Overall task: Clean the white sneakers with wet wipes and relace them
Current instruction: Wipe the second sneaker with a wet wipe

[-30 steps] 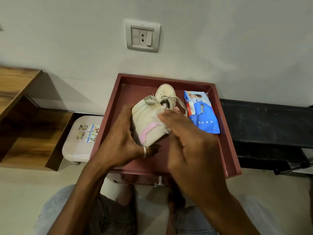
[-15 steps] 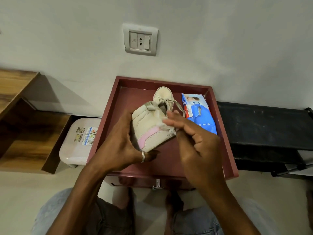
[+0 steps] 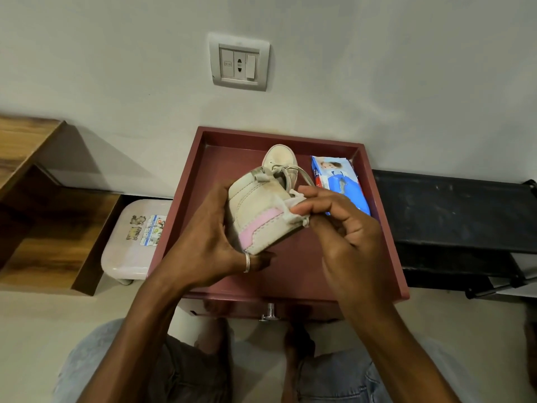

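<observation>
The left hand point(image 3: 209, 242) is wrapped round a small white sneaker point(image 3: 255, 210), fingers curled under its sole and thumb over the top, holding it up between the two hands with its pink-striped side turned to the person. The right hand point(image 3: 345, 228) pinches a crumpled wet wipe point(image 3: 293, 209) between thumb and fingertips and presses it against the sneaker's side, just at the end of the pink stripe. So this looks like the wiping step on the first shoe, with relacing not yet begun.

Just beyond the hands, the second sneaker point(image 3: 280, 158) lies in the maroon drawer point(image 3: 386, 228), and the blue pack of wipes point(image 3: 340, 184) lies beyond the right hand, beside that shoe. Loose laces point(image 3: 293, 173) show above the held sneaker; whose they are I cannot tell.

Next, I'd guess, the wipe wants dragging firmly along the stripe and stitching while the left hand turns the shoe to offer a fresh patch, keeping a steady hold so it doesn't slip.
</observation>
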Demonstrator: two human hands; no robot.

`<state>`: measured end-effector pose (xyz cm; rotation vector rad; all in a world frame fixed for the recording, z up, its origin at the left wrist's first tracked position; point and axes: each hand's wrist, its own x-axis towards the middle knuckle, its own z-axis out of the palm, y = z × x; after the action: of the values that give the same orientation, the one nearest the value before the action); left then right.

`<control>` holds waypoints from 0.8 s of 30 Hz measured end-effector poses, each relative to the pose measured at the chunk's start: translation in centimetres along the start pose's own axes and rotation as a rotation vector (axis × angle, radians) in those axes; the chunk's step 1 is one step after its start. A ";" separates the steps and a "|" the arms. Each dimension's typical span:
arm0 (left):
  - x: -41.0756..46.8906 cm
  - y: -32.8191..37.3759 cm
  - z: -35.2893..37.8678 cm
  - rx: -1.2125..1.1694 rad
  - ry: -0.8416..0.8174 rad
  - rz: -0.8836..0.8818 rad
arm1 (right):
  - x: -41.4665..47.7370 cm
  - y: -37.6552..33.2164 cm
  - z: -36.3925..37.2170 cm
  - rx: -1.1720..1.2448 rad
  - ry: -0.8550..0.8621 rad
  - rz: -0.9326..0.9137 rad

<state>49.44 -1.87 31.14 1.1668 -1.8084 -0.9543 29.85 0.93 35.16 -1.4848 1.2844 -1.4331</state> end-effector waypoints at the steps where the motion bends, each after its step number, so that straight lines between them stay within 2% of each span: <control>1: 0.0 0.0 0.0 0.001 0.000 -0.002 | 0.1 0.1 -0.1 -0.043 0.023 -0.020; 4: 0.0 -0.1 -0.1 0.021 -0.008 0.012 | 0.0 -0.4 -0.2 -0.138 0.059 -0.099; 6: 0.0 0.1 0.0 0.000 -0.018 0.016 | -0.5 -1.2 0.1 -0.288 0.063 -0.237; 11: -0.1 0.4 -0.1 -0.039 0.016 0.088 | -3.0 -2.3 2.7 -0.710 -0.118 -0.571; 13: -0.2 0.3 -0.1 -0.067 0.028 0.064 | -2.7 -1.8 2.4 -0.763 -0.126 -0.638; 17: 0.0 0.4 0.1 -0.057 -0.019 0.003 | -1.2 -0.9 0.1 -0.490 -0.002 -0.486; 21: 0.1 0.0 0.2 0.006 -0.046 0.012 | -0.2 -0.3 -0.7 -0.430 0.104 -0.357; 24: 0.1 0.0 0.2 0.014 -0.050 0.021 | -0.5 -0.5 -0.3 -0.480 0.113 -0.388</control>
<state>49.17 -1.92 31.09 1.1396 -1.8661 -0.9677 29.71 1.60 35.56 -2.0878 1.5465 -1.5316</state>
